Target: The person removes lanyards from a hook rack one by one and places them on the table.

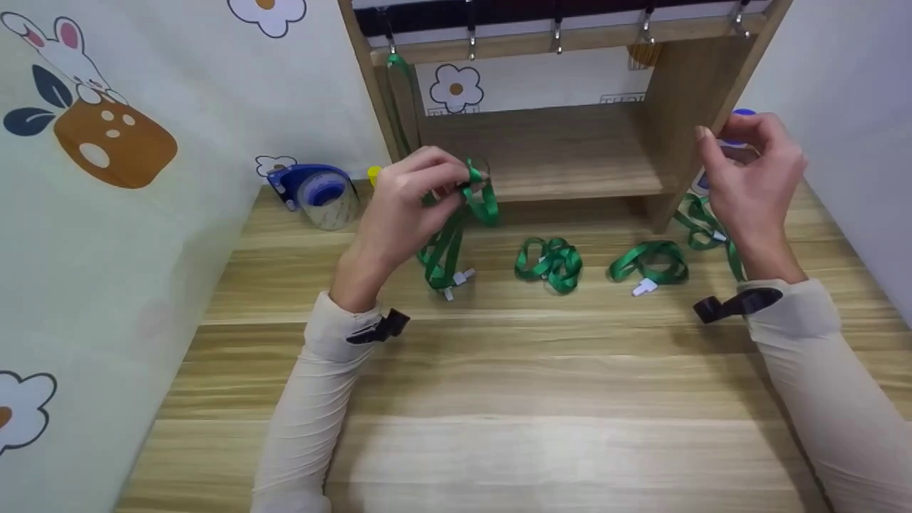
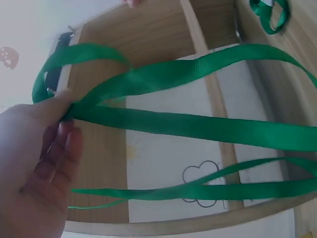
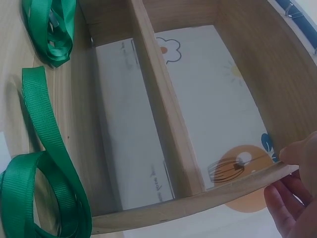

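My left hand (image 1: pixel 413 196) pinches a green ribbon lanyard (image 2: pixel 198 128), whose loops hang down in front of the rack's left side; white clips dangle at its lower end. My right hand (image 1: pixel 759 174) grips the front edge of the wooden rack's (image 3: pixel 188 210) right side panel, thumb on one face and fingers on the other. From the leftmost hook (image 1: pixel 392 46) hangs another green lanyard (image 1: pixel 397 107). Coiled on the table in front of the rack are a green lanyard (image 1: pixel 561 267) in the middle and a second coiled lanyard (image 1: pixel 652 249) to its right.
Another lanyard (image 1: pixel 702 226) lies by the rack's right foot, partly behind my right wrist. A blue tape dispenser (image 1: pixel 320 192) stands left of the rack. More metal hooks (image 1: pixel 558 39) line the top rail. A patterned wall (image 1: pixel 214 92) borders the table (image 1: pixel 499 399).
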`<control>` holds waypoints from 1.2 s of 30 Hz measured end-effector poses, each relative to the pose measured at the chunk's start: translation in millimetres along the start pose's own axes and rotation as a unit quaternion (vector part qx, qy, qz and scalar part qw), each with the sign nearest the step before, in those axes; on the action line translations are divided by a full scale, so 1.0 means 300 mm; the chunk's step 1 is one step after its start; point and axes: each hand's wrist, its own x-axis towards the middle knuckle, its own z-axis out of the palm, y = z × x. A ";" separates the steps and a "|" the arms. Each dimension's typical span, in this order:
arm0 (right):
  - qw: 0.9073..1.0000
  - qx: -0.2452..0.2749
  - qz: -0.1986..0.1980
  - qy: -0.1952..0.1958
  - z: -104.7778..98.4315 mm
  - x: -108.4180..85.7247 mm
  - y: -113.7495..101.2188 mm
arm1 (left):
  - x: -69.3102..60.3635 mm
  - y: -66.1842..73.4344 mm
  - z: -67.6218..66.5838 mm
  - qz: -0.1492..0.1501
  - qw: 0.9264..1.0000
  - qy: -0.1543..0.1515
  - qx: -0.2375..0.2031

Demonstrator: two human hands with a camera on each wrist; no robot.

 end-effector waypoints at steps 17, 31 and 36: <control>1.000 0.014 0.003 0.000 0.004 -0.011 -0.026 | 0.002 0.033 -0.027 0.070 0.984 0.095 -0.134; 1.000 0.020 -0.001 0.004 0.004 -0.006 -0.020 | -0.025 -0.026 -0.056 0.008 0.993 0.103 0.055; 1.000 0.016 -0.003 0.007 0.003 -0.010 -0.016 | -0.019 0.000 -0.065 -0.004 0.987 0.141 0.071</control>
